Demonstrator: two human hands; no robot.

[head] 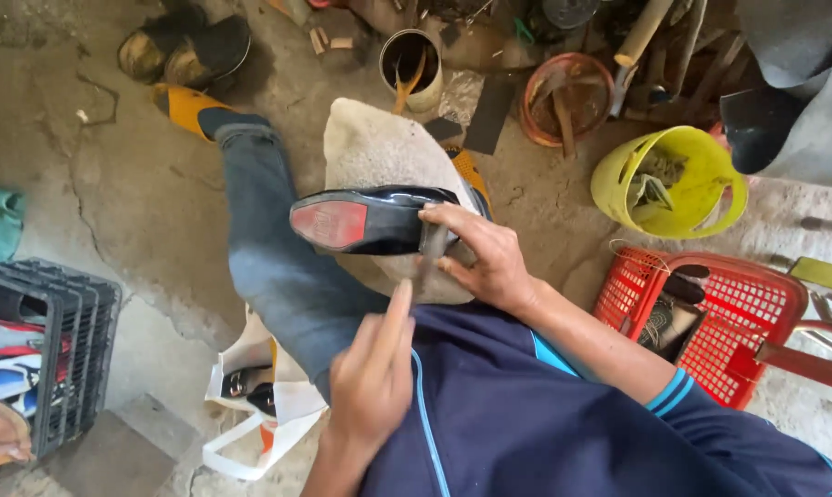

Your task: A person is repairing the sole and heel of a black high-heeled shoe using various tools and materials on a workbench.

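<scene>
A glossy black shoe (379,219) lies sole up on a beige cushion (379,147) across my knee. A red patch covers the front of its sole. My right hand (485,258) grips the shoe at its heel end, thumb and fingers wrapped around the heel. My left hand (372,377) hovers just below, back toward the camera. Its index finger stretches up to the shoe's heel area and the other fingers are curled. Its palm is hidden. My leg in blue jeans (269,239) extends to the upper left.
A yellow bucket (701,156) and a red plastic basket (756,304) stand at the right. A tin can (411,64) and an orange bowl (568,97) sit behind the cushion. A black crate (62,350) with shoes is at left, with a white bag (260,396) beside it.
</scene>
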